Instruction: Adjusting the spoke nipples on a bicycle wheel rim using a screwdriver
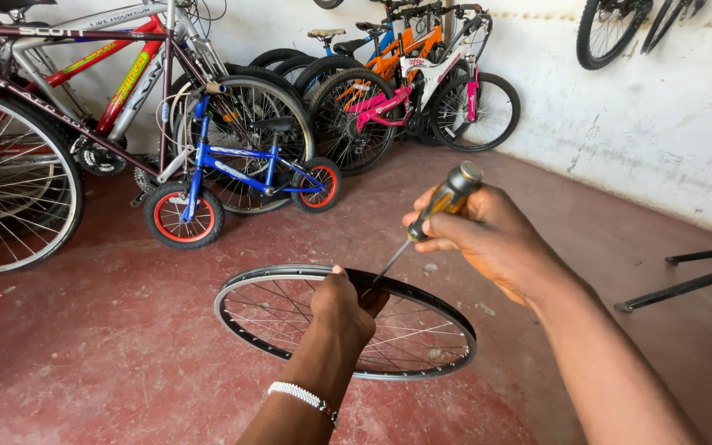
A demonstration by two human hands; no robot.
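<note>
My left hand (341, 306) grips the round silver spoked bicycle wheel rim (422, 369) above the red floor (109, 346). My right hand (484, 235) squeezes a yellow-handled screwdriver (434, 210), its tip at the rim.

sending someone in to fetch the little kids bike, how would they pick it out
Start at the row of bicycles leaning along the back wall. In front of the tall frames on the left stands the small blue children's bike. It is the shortest there, and the only one with red rims in black tyres.
</note>
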